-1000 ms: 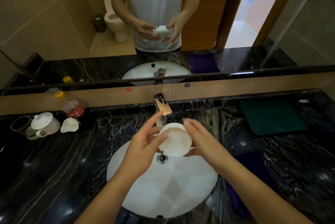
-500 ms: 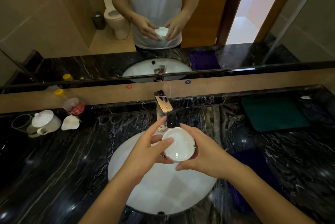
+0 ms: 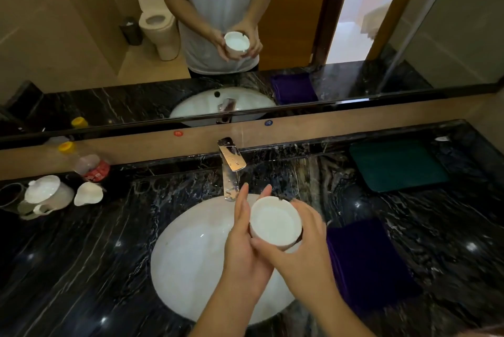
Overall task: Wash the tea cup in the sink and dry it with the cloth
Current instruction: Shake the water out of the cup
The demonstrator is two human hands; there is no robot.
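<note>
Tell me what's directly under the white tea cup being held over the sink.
Under the white tea cup lie the left hand, the right hand, and below them the white oval sink basin. The hands and cup hide the drain.

White tea cup (image 3: 275, 222) above sink (image 3: 191, 249)

Cup (image 3: 275, 223) between both hands above sink (image 3: 191, 255), cloth (image 3: 365, 260) right of sink.

Glossy white ceramic tea cup (image 3: 275, 223), polished black marble counter (image 3: 81, 255) — shiny chrome faucet (image 3: 231, 162)
</note>
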